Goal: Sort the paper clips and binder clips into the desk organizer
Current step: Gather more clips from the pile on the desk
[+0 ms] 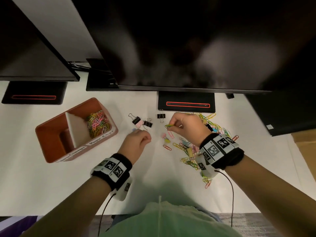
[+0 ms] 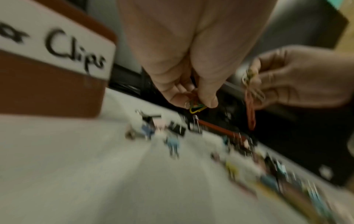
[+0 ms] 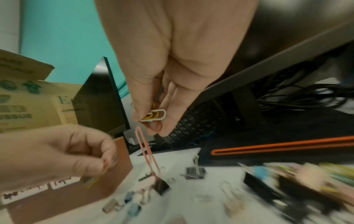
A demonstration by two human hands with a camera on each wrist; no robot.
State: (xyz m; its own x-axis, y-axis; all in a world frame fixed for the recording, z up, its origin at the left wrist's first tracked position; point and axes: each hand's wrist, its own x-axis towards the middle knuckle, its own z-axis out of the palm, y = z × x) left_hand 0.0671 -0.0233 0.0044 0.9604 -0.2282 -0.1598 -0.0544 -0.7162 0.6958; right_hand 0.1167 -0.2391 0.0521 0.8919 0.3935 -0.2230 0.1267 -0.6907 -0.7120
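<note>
Both hands' fingers pinch paper clips (image 3: 154, 116); the organizer (image 1: 56, 124) holds clips in one compartment.

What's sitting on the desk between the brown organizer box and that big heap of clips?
In the head view, a few binder clips lie on the desk between the organizer and the heap.
</note>
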